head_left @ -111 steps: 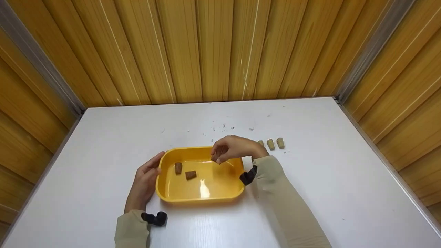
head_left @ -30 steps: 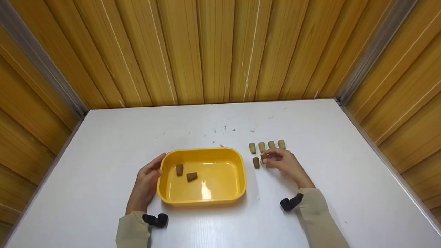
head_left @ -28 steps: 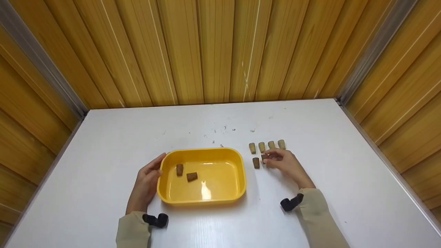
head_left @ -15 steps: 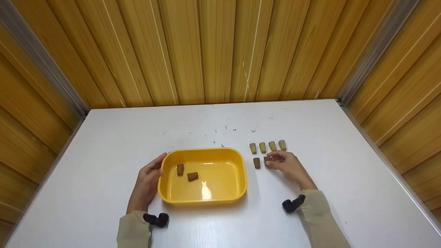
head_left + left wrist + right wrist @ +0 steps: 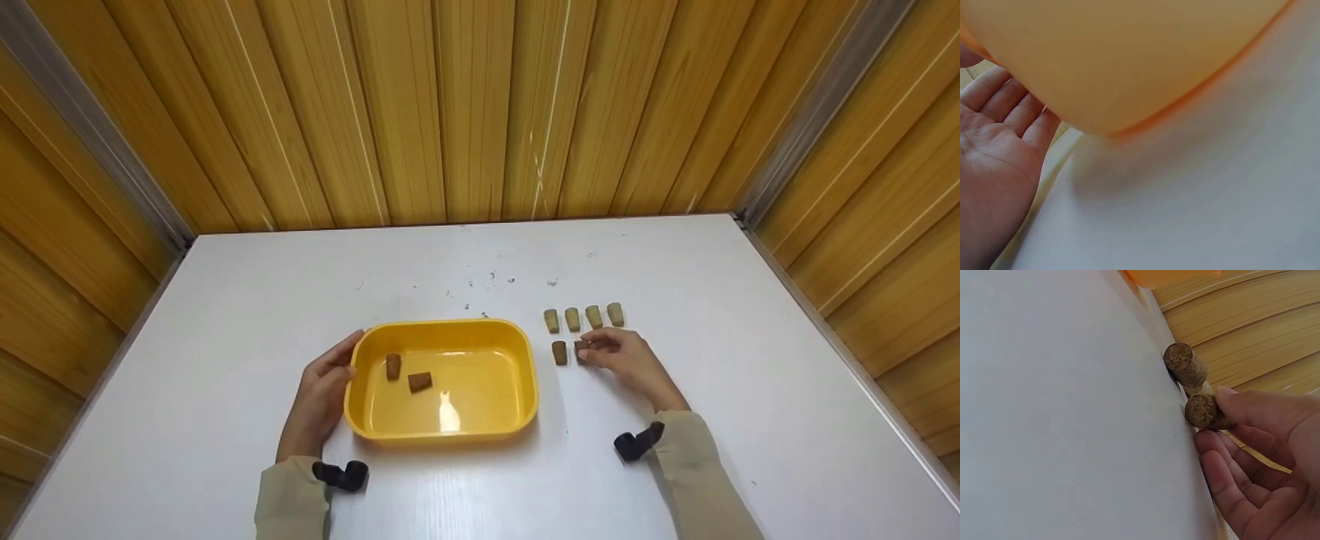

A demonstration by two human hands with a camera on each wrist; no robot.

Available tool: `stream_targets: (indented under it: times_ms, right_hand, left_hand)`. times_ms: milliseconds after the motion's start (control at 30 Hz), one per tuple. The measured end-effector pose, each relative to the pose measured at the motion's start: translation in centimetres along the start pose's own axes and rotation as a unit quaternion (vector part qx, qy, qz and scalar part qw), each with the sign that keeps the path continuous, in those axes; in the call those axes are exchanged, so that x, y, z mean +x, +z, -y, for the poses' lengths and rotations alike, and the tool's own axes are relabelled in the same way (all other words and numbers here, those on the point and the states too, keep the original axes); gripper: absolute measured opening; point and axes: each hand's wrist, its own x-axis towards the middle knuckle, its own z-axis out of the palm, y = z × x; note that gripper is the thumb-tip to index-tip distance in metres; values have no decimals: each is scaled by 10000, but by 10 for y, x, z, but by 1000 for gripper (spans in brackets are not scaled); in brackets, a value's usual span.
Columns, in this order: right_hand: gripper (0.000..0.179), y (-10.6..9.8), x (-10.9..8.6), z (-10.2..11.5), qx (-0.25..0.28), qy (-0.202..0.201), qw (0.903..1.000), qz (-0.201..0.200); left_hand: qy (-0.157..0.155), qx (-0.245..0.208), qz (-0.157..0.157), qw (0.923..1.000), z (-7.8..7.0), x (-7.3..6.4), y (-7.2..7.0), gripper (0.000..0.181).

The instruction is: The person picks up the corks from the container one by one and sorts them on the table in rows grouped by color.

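Observation:
A yellow plastic tray stands on the white table, with two brown tapered corks lying inside. My left hand holds the tray's left end, thumb at the rim and fingers against the outer wall. To the tray's right, my right hand pinches a brown cork between thumb and fingers, down at the tabletop. Just left of it lies another brown cork, a small gap between them. Behind these two runs a row of several pale corks, mostly hidden in the right wrist view.
Dark crumbs are scattered on the table behind the tray. Wood-patterned panels wall in the back and both sides. A black wrist camera sits at each sleeve cuff.
My right hand has come from over the tray to the right side with the brown cork, then edged slightly right, widening the gap to its neighbour. My left hand stays on the tray.

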Motion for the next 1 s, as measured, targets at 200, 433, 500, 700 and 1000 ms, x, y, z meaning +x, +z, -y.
stream_targets:
  times_ms: [200, 433, 500, 700, 1000]
  right_hand:
    - [39, 0, 0, 1, -73, 32, 10000, -7]
    - [44, 1, -2, 3, -183, 37, 9998, -17]
    - [44, 1, -1, 3, -217, 29, 9997, -44]
    - [43, 1, 0, 1, -235, 41, 9997, -68]
    - [39, 1, 2, 2, -213, 49, 9997, -120]
  left_hand:
    - [57, 8, 72, 10000, 0, -1, 0, 56]
    - [45, -110, 44, 9999, -1, -1, 1, 55]
    - [34, -117, 51, 9999, 0, -1, 1, 55]
    - [9, 19, 147, 9999, -1, -1, 0, 57]
    - [3, -19, 171, 9999, -2, -1, 1, 57]
